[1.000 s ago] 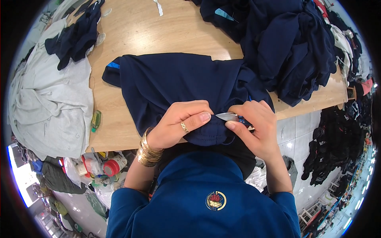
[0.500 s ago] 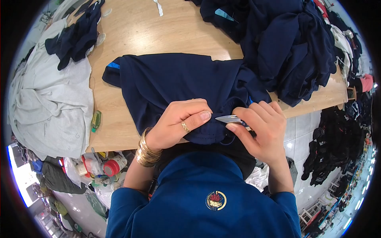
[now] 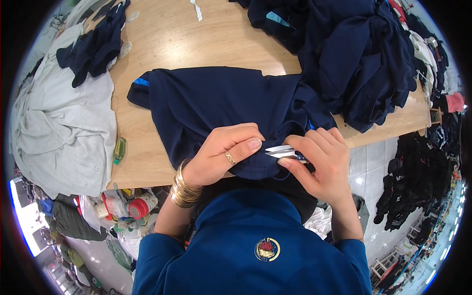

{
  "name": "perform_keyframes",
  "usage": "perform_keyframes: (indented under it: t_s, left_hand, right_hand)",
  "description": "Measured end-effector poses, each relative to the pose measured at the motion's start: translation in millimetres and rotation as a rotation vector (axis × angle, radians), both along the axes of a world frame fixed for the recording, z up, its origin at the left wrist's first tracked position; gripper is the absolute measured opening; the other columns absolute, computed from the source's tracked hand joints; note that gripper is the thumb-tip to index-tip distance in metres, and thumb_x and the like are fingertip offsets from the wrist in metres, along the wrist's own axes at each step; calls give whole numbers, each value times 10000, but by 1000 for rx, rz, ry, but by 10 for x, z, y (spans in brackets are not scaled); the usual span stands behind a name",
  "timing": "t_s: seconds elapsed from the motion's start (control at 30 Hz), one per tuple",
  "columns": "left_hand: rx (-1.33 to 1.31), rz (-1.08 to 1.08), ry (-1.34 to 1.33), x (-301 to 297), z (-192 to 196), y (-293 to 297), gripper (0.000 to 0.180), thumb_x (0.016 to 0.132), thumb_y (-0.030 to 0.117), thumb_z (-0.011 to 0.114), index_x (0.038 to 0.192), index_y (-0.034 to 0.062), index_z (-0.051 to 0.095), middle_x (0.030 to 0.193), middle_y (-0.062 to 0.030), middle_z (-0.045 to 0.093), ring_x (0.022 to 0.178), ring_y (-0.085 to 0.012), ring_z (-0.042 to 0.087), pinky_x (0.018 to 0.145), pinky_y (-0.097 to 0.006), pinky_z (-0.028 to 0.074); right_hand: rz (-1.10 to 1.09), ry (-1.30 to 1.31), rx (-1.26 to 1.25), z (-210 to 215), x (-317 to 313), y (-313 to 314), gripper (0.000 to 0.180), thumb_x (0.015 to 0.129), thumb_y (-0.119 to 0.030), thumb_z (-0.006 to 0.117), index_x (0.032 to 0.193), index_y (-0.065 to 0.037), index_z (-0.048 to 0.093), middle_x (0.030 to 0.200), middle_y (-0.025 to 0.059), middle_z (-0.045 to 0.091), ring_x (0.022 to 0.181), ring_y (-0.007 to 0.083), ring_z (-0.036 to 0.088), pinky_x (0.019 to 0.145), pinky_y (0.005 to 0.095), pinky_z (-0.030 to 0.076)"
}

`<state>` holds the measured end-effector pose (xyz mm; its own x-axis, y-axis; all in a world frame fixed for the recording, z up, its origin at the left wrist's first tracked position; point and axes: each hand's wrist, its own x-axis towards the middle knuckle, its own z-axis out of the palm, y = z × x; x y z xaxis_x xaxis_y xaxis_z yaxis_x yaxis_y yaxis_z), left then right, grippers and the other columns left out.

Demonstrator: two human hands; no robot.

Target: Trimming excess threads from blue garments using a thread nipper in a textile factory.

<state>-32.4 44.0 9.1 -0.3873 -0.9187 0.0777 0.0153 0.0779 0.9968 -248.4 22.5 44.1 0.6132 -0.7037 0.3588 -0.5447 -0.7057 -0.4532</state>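
Observation:
A navy blue garment lies spread on the wooden table, its hem hanging over the near edge. My left hand, with a ring and gold bangles, pinches the hem flat with thumb and fingers. My right hand grips small metal thread snips, blades pointing left at the hem just beside my left thumb.
A heap of navy garments fills the table's far right. A smaller dark bundle lies at the far left on pale grey cloth. A small green object rests near the left edge. Bottles and clutter sit below the table.
My right hand with the snips has shifted slightly left, closer to my left thumb at the hem. The garment and my left hand have barely moved.

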Motion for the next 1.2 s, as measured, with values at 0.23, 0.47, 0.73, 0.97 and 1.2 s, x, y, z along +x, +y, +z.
perform_keyframes:
  t_s: [0.23,0.47,0.73,0.97,1.2]
  left_hand:
    - [-3,-13,0,-16,-12,-15,230,941,177,480,826,-17,528,700,-53,420,620,-140,390,580,-257,341]
    - [-17,-5,3,19,-24,-12,207,937,155,481,828,-14,531,703,-52,435,621,-138,402,584,-251,352]
    - [-135,29,-222,151,83,-16,105,827,115,634,830,17,599,726,-56,520,640,-161,504,591,-253,401]
    - [-699,668,-474,125,-146,150,311,559,-128,659,808,59,655,774,-66,547,675,-175,542,542,-252,424]
    - [-719,841,-291,18,-246,227,287,542,-128,624,732,81,572,859,-73,554,742,-182,554,614,-258,456]
  right_hand:
    - [-11,51,-75,-3,7,12,211,737,-266,713,824,-96,624,663,-5,528,572,147,468,561,295,299]
    - [-215,-260,383,-42,-6,15,308,716,-219,742,938,-38,629,823,33,608,646,160,518,598,267,375]
    - [-135,-239,298,-250,34,-190,290,540,-1,769,782,-32,611,789,16,458,707,139,495,590,233,390]
    - [-116,-423,-228,-401,161,-41,354,471,76,653,805,-40,657,796,65,638,623,194,609,504,252,443]
    - [-120,-481,-355,-410,188,85,257,558,52,702,795,-41,670,784,74,630,579,170,582,473,231,417]
